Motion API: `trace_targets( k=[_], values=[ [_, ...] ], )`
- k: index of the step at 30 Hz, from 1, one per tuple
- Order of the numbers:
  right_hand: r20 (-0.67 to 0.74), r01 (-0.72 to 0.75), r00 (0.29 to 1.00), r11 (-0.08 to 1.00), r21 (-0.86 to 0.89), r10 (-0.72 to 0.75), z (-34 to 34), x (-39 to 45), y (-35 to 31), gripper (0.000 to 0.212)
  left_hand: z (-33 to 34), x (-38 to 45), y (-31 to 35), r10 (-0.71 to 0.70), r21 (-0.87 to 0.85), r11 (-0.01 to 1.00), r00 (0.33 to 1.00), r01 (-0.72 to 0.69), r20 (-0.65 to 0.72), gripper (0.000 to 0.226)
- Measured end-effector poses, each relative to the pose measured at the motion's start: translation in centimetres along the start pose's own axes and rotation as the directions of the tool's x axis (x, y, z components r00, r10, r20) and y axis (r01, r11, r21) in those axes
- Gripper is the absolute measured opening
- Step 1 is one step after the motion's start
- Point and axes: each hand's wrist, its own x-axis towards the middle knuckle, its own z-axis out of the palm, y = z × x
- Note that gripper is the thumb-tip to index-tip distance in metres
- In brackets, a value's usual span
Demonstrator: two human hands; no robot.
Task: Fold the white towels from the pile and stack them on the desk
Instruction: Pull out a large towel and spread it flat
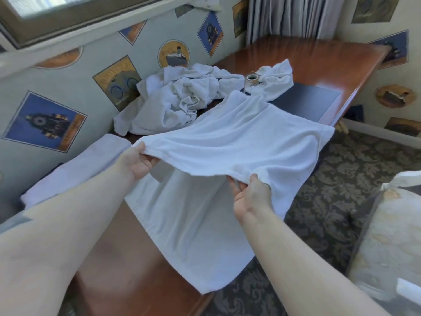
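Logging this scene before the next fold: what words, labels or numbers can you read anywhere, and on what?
None can be read.
Yellow wallpaper poster: large lettering across its top, too blurred to read.
Ship roundel: no legible text.
Blue locomotive poster: side strip of lettering, blurred.
Towel, tape roll: no markings visible.

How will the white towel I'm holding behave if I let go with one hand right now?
Probably floppy: the towel sags between the left hand and right hand, and its lower half drapes limply over the desk edge. Released on one side, that corner would likely drop and bunch like the pile. It looks light; each grip is only a pinch.
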Motion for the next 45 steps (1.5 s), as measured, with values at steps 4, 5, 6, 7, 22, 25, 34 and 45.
trace_targets(
  k=[4, 5, 6, 7, 22, 25, 34, 45],
  values=[
    [-0.033, 0.004, 0.999, 1.0, -0.027, -0.005, -0.1, -1.1, 3.1, 0.033, -1.7, -0.3, 0.9, -0.026, -0.015, 1.0, 0.999, 0.026, 0.024, 0.044],
    [-0.044, 0.012, 0.999, 0.999, -0.031, -0.014, -0.3, -1.5, 4.1, 0.031, -2.4, -0.2, 1.2, -0.033, -0.013, 0.999, 0.999, 0.033, 0.033, 0.044],
    [-0.05, 0.024, 0.998, 0.999, -0.032, -0.025, -0.5, -1.9, 5.2, 0.029, -3.2, -0.1, 1.4, -0.037, -0.01, 0.999, 0.998, 0.037, 0.045, 0.044],
    [-0.056, 0.037, 0.998, 0.999, -0.029, -0.038, -0.6, -2.2, 6.0, 0.026, -3.9, 0.0, 1.5, -0.038, -0.004, 0.999, 0.998, 0.038, 0.057, 0.043],
    [-0.291, 0.241, 0.93, 0.97, 0.022, -0.224, -4.4, -6.5, 14.7, 0.026, -13.7, 1.5, -0.6, -0.181, 0.032, 0.983, 0.977, 0.178, 0.113, 0.032],
    [-0.29, 0.243, 0.925, 0.969, -0.044, -0.245, -5.6, -6.1, 15.4, 0.034, -15.2, 1.9, -1.5, -0.196, 0.03, 0.981, 0.977, 0.194, 0.09, 0.033],
    [-0.444, 0.248, 0.822, 0.926, -0.283, -0.356, -7.9, -7.8, 21.1, 0.035, -19.0, 3.0, -2.1, -0.064, 0.249, 0.968, 0.996, 0.045, 0.069, 0.028],
    [-0.466, 0.25, 0.756, 0.861, -0.443, -0.46, -8.4, -9.1, 25.7, 0.055, -22.1, 5.1, -1.9, -0.044, 0.37, 0.929, 0.994, 0.004, 0.099, 0.077]
  ],
)
